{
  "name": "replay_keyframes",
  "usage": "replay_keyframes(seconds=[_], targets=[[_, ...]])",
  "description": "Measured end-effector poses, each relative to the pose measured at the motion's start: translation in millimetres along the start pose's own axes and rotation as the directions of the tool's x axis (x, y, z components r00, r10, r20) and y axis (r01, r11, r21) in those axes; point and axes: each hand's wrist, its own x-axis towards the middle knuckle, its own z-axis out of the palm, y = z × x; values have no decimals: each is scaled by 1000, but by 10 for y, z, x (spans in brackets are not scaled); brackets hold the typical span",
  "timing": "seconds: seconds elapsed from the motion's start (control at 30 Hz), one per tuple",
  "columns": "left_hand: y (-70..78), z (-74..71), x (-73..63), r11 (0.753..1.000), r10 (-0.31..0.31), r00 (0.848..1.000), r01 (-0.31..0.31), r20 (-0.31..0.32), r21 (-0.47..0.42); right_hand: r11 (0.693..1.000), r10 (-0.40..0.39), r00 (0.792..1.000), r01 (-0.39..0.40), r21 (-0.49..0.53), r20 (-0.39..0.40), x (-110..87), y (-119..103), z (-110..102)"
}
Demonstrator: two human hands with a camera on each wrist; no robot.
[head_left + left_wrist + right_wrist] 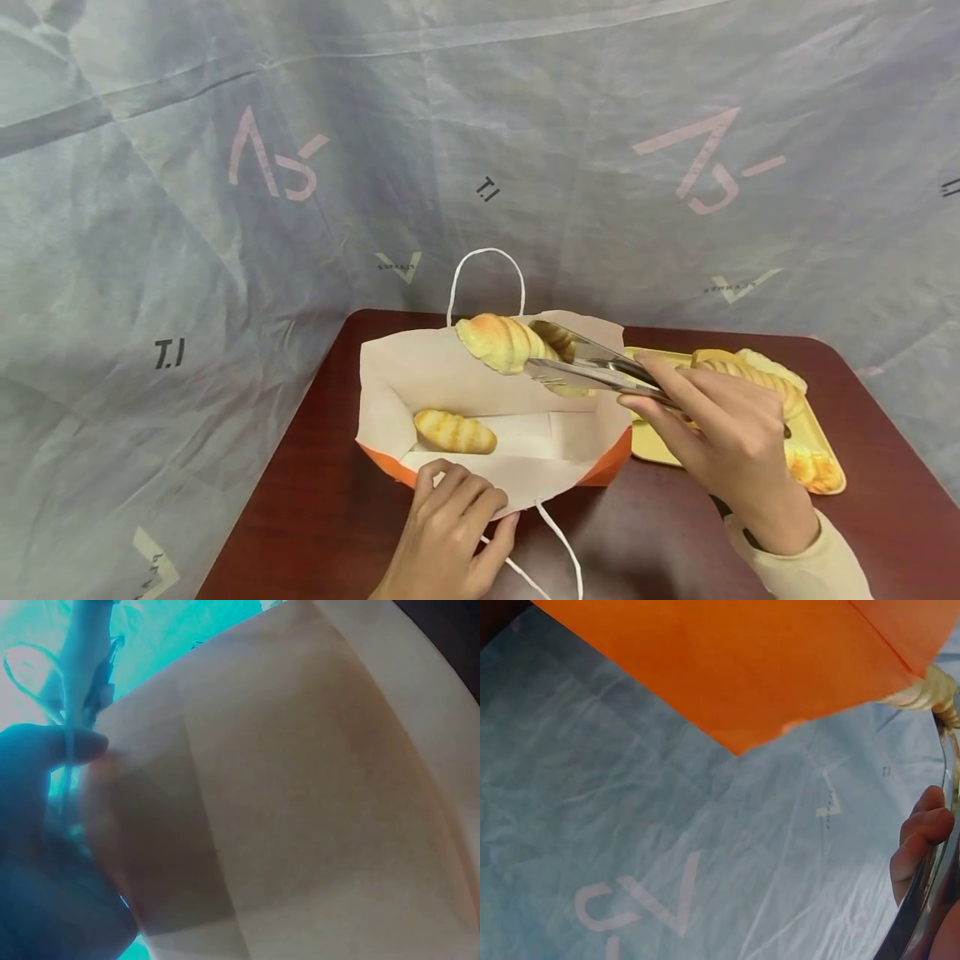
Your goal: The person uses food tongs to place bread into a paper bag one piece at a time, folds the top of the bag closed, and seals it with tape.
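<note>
My right hand [731, 433] grips metal tongs [581, 373], and a croissant-like bread roll [498, 343] is clamped between their tips. The roll hangs over the mouth of a paper bag [435, 358], white inside and orange outside. At the bag's front rim my left hand [453, 525] pinches the paper, thumb outside and fingers over the edge. Inside, on the bottom, lies an oval striped bread roll [455, 432]. In the right wrist view, the tongs [922, 900] run up toward the held roll [934, 691], partly hidden by the bag's orange wall [765, 667].
Right of the bag a yellow tray [825, 442] carries several breads [813, 469], partly covered by my right hand. White cord handles [487, 250] rise behind the bag and hang in front. Everything stands on a dark red table [300, 475], with a grey printed sheet [525, 150] behind.
</note>
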Motion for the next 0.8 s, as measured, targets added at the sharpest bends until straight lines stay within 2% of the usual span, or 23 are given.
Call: replay_keyframes(seconds=[0.23, 0.8], targets=[[-7, 3, 3, 1000, -3, 1000, 3, 13, -7, 998, -36, 995, 40, -45, 97, -80, 61, 32], [-5, 4, -4, 1000, -12, 1000, 12, 15, -2, 994, -99, 985, 103, -23, 144, -183, 12, 100]])
